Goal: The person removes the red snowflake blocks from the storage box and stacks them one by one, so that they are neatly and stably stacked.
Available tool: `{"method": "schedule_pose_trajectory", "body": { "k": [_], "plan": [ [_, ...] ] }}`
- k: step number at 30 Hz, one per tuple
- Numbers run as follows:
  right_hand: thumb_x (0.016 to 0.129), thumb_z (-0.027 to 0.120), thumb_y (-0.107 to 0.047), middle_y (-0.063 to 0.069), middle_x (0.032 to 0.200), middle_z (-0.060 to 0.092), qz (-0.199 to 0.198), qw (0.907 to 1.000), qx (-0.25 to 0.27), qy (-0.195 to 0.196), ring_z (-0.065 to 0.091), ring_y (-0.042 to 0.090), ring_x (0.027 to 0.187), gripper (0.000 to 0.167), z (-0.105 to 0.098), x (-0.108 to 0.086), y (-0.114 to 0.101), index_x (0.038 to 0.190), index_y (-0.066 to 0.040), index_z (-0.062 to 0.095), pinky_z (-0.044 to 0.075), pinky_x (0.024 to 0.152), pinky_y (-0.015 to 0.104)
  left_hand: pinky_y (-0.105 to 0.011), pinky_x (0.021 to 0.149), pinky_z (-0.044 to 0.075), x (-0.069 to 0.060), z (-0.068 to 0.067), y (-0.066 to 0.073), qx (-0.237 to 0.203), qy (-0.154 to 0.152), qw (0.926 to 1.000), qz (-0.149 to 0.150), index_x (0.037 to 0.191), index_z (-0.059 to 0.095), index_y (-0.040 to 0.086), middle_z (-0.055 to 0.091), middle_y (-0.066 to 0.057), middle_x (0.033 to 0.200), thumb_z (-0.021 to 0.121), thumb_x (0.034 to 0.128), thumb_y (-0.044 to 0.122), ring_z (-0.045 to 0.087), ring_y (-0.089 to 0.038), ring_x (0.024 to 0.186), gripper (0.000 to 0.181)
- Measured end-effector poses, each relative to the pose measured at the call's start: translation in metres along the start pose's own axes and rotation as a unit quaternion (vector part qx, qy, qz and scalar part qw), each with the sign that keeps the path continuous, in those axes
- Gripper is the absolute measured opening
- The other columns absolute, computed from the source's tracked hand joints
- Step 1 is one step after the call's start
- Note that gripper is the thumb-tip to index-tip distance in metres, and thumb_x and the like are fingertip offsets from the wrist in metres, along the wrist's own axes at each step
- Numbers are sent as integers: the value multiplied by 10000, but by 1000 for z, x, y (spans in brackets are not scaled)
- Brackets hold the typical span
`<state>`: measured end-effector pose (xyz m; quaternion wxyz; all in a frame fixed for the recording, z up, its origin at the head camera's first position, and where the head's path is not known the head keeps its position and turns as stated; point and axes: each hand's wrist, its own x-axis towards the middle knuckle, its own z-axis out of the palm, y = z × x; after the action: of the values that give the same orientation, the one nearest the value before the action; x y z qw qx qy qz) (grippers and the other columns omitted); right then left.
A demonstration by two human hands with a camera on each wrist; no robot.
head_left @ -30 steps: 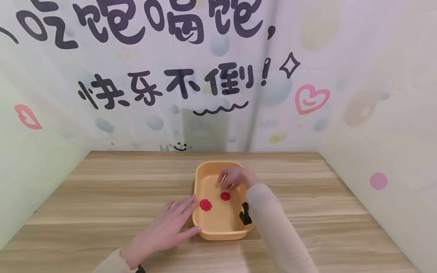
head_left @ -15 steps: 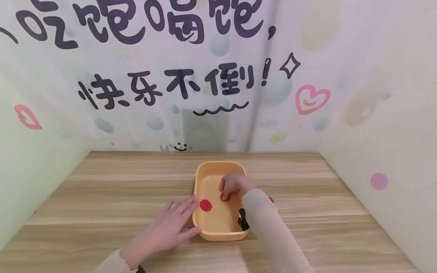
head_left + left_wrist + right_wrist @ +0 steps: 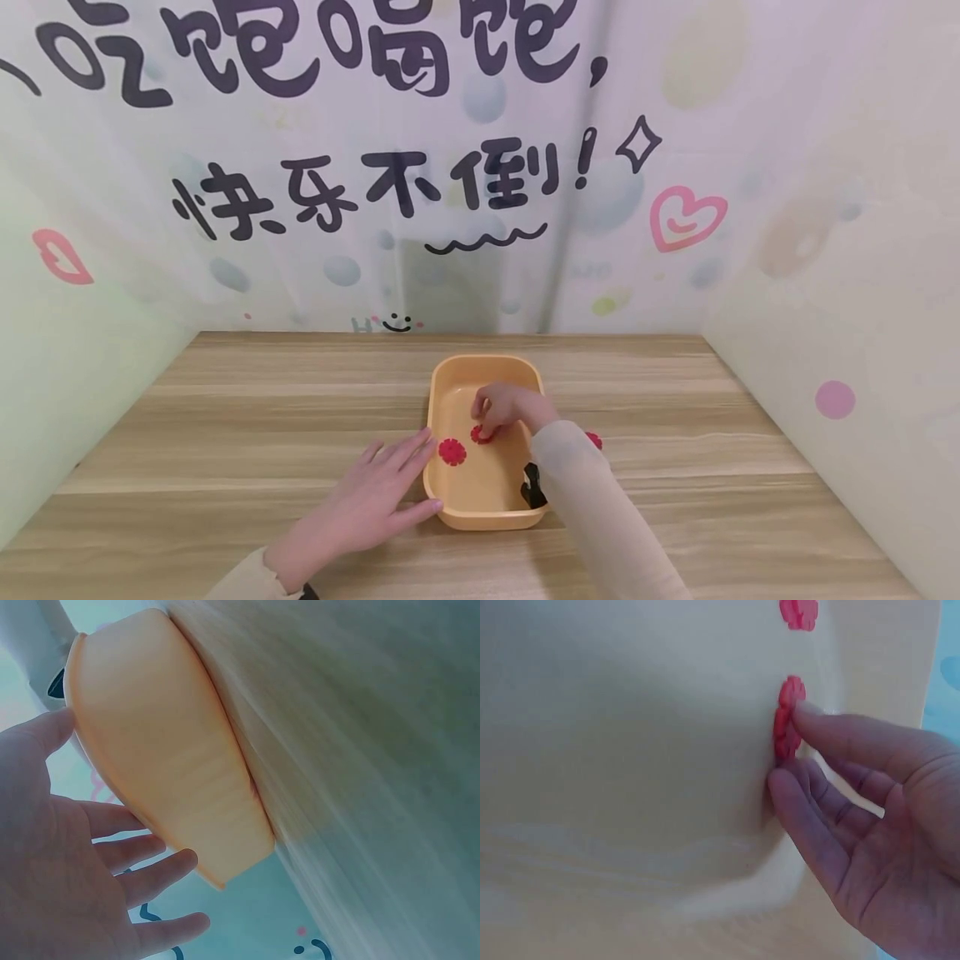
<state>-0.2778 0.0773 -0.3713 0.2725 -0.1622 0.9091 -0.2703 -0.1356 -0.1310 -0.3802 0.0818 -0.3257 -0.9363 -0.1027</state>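
Note:
A yellow-orange tray (image 3: 486,518) stands on the table. My left hand (image 3: 367,492) rests on its left rim with fingers spread; the left wrist view shows the straight fingers (image 3: 161,877) and the thumb along the tray's outside. My right hand (image 3: 510,408) reaches inside, thumb on top of a red snowflake disc (image 3: 789,724) and index fingertip at its edge, pinching it close to the tray floor. A second red snowflake disc (image 3: 452,452) lies flat near the tray's left wall. Beyond the right sleeve a third red snowflake disc (image 3: 594,440) shows partly.
A black strap-like piece (image 3: 532,487) is by the right sleeve (image 3: 600,500), over the tray's near right corner. The wooden table (image 3: 262,400) is bounded by a printed back curtain (image 3: 300,275) and pale side walls.
The right hand first hovered over the disc, then came down on it. Since half a second ago, hand and disc have shifted slightly left. The left hand has stayed put.

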Motion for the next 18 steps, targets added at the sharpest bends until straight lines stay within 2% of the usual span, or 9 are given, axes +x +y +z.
{"method": "schedule_pose_trajectory", "body": {
  "k": [7,18],
  "plan": [
    [699,703,-16,29,847,525,-199,9979,-391,-478,478,167,767,300,1,-1,-2,942,-112,556,415,688,262,-533,927,259,0,1,-1,-18,-32,10000,-8,1343,364,46,308,-80,1389,365,856,583,346,-226,1204,725],
    [695,687,16,8,764,565,-333,9968,-620,-391,480,148,718,219,3,-2,-5,832,-96,558,398,666,251,-534,923,262,0,1,-1,-14,17,10000,18,1347,359,52,305,-79,1391,357,859,582,357,-230,1197,720]
  ]
}}
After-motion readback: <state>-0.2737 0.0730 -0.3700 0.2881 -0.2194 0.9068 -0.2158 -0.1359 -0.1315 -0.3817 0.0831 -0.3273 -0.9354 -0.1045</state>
